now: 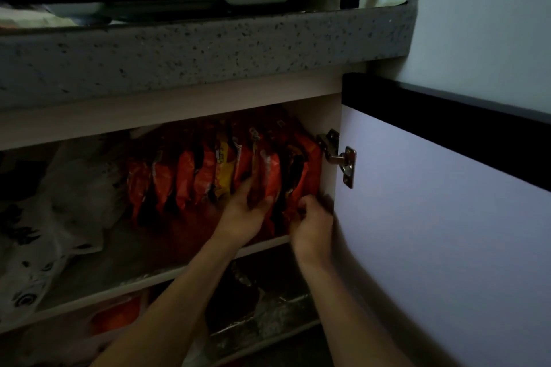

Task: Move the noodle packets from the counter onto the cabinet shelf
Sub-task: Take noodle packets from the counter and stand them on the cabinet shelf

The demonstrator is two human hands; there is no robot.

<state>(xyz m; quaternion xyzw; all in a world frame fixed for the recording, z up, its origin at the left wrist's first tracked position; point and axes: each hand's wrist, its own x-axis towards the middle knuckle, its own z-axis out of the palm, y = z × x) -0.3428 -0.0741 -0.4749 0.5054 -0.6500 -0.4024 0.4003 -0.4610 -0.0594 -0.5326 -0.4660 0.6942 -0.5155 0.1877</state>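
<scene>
— Where do we find the noodle packets [226,170]?

— Standing on edge in a row on the upper cabinet shelf [149,275], packed toward its right end, orange and red with one yellow among them. The last one touches the cabinet's side wall, just beside the metal hinge [338,156] of the open door [447,232].

— And the hands?

— We see the left hand [243,211] with fingers spread wide, pressed flat against the front of a packet near the right of the row. The right hand [313,225] is curled narrow around the lower edge of the rightmost packet (whether it truly pinches the wrapper we cannot tell, the light is dim).

— Anything else on that shelf?

— A white printed plastic bag [50,217] slumps at the left, just beside the row. Above us runs the speckled countertop edge [193,53]
</scene>
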